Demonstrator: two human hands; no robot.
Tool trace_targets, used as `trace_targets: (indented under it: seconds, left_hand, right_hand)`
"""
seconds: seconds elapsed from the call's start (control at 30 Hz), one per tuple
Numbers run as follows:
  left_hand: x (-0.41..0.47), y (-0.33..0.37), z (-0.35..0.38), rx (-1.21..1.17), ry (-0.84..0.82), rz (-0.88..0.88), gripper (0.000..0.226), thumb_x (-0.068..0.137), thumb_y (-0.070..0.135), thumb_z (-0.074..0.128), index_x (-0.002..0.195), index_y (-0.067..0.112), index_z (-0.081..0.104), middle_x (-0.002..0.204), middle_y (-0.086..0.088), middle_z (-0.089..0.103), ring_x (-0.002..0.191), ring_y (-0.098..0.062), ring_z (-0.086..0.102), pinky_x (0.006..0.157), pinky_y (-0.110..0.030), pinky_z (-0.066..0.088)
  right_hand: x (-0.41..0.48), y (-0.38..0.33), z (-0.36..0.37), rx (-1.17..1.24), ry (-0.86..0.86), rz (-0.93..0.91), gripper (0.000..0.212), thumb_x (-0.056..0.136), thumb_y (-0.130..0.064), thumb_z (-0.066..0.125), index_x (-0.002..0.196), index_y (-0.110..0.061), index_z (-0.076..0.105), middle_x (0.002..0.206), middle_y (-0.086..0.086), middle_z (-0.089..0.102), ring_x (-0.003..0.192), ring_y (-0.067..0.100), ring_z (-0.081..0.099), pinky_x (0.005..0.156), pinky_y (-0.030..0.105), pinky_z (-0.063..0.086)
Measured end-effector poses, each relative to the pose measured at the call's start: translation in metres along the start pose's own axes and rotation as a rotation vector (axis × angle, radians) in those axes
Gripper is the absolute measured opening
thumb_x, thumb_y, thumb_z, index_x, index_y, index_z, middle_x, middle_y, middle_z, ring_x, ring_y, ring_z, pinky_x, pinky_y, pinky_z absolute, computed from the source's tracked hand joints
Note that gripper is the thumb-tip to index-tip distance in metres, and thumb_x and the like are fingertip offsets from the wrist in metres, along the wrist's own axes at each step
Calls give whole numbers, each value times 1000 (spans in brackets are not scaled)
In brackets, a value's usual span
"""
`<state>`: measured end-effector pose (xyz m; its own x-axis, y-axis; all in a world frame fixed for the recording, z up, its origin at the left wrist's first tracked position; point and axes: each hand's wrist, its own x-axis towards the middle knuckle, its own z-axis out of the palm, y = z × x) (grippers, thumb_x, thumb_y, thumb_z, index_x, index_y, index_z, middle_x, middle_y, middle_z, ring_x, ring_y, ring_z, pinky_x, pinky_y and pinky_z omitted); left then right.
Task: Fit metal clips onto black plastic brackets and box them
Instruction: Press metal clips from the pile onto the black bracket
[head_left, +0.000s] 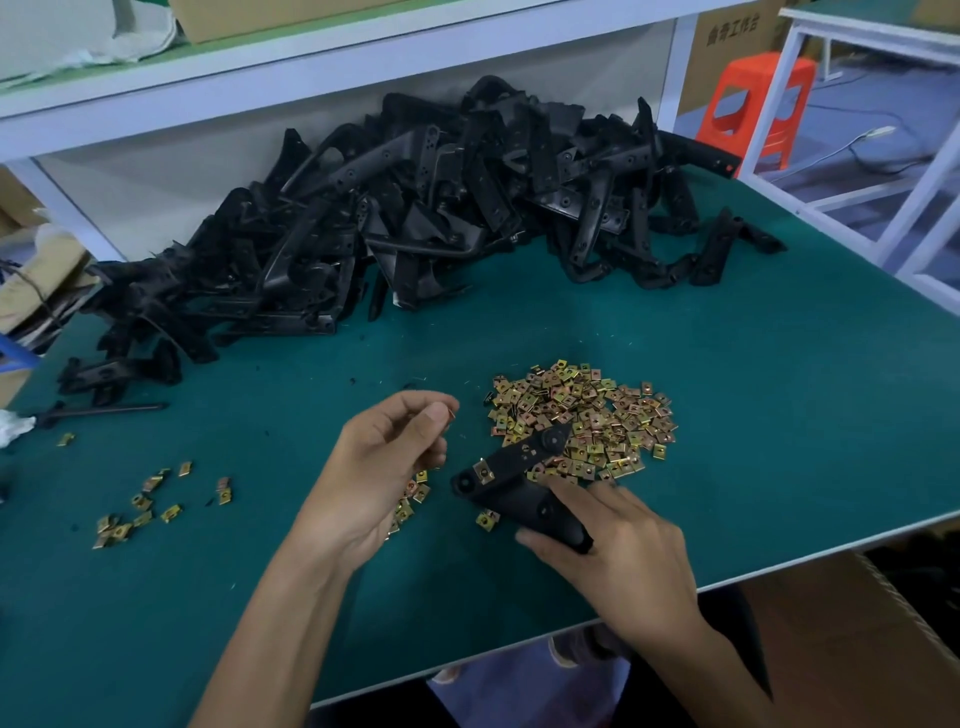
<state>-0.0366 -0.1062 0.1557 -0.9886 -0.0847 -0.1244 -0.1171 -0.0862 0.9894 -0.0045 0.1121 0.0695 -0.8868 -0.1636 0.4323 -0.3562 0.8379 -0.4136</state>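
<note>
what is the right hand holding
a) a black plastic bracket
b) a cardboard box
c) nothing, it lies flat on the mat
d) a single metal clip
A: the right hand grips the near end of a black bracket beside the clip pile, while the left hand pinches a metal clip.

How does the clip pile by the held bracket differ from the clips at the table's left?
The clip pile is dense and heaped; the left clips are few and scattered. The held bracket overlaps the pile with its tip; the left clips lie apart from it. Both are yellowish metal on the green mat.
</note>
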Motion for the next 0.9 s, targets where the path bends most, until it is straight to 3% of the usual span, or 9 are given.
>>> trace_targets:
  seconds: [0.13,0.27,0.43,0.57,0.9]
  left_hand:
    - [-2,-1,5,83,-126,0,24,102,17,53,87,28,69,79,5,65,74,-10,58,69,-20,51]
    - [3,-4,12,532,-67,159,19,104,25,53,92,36,64,75,10,62,74,-11,55,70,-25,45]
    - [2,-1,20,487,-108,198,20,99,11,61,97,28,71,85,18,69,79,3,59,70,-10,44]
    - [0,3,23,409,-117,175,22,93,13,70,99,33,70,85,6,73,71,-5,59,65,-18,46]
    - [1,4,25,433,-165,89,15,88,14,76,91,29,76,85,6,76,79,-3,69,71,-17,50]
  right_hand:
    - [0,0,-1,0,-4,-2,53,83,-71,52,115,-35,73,75,-13,59,72,12,61,53,21,30]
    - [-1,0,0,3,-8,-1,53,83,-71,52,117,-35,73,75,-13,59,71,12,61,54,21,31]
    - [-1,1,0,4,-6,-12,54,83,-70,53,119,-34,73,74,-12,59,71,12,62,56,20,31]
    - [-1,1,0,2,-9,-27,53,83,-69,58,120,-33,72,75,-12,59,73,13,62,55,22,35]
    - [0,0,2,-16,8,-35,53,77,-65,66,118,-33,73,76,-12,61,73,14,63,53,24,42]
